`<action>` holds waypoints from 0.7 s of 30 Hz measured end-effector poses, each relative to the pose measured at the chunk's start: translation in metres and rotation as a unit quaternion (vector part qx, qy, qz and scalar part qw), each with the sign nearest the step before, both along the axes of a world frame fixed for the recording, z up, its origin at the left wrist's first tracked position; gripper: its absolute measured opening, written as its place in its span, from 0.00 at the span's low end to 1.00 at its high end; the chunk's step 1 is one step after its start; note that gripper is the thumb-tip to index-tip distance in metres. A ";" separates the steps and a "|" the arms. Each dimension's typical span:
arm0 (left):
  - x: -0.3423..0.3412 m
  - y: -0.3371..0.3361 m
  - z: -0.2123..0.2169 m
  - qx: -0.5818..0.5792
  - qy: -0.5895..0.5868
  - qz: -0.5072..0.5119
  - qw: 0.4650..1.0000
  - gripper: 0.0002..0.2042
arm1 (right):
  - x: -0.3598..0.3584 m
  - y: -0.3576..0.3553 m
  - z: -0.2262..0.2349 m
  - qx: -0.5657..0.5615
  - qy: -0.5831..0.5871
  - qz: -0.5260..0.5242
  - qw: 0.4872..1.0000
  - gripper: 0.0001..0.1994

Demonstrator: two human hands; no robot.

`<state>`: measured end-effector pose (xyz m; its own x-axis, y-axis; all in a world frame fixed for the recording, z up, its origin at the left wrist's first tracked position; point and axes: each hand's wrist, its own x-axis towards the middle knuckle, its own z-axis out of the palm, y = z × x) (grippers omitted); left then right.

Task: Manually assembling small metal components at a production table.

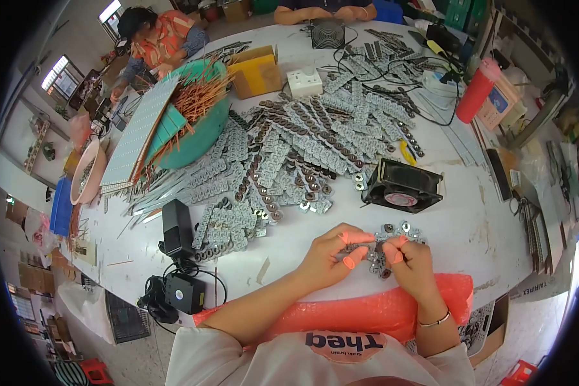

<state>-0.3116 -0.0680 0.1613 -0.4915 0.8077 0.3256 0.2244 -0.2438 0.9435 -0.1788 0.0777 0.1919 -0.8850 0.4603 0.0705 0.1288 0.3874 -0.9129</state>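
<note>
My left hand [331, 257] and my right hand [410, 262] are close together over the near right of the table, orange finger cots on their fingertips. Between them is a small grey metal piece with round parts [371, 252], pinched by the fingers of both hands. Its exact shape is partly hidden by the fingertips. A few similar loose round-headed pieces [405, 227] lie just beyond and beneath my fingers. Farther off, a large heap of grey metal strips with dark round parts [283, 138] spreads over the white table [469, 238].
Beyond my hands stands a black fan [403, 186]. A green basin [206, 132] of copper-coloured wires is at far left. Black power adapters [185, 293] with cables lie near left. Red bubble wrap [341, 312] covers the front edge. Two people sit across the table.
</note>
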 end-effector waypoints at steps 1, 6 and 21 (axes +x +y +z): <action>0.001 0.001 -0.001 -0.014 -0.035 -0.020 0.999 0.11 | 0.000 0.001 -0.002 0.003 0.001 0.000 1.000 0.07; 0.000 0.002 -0.003 -0.071 -0.144 -0.061 0.985 0.10 | 0.003 0.000 -0.007 -0.053 -0.009 0.025 0.998 0.08; -0.004 0.002 -0.003 -0.080 -0.245 -0.079 0.963 0.10 | 0.001 -0.003 -0.001 -0.037 -0.038 0.045 0.998 0.07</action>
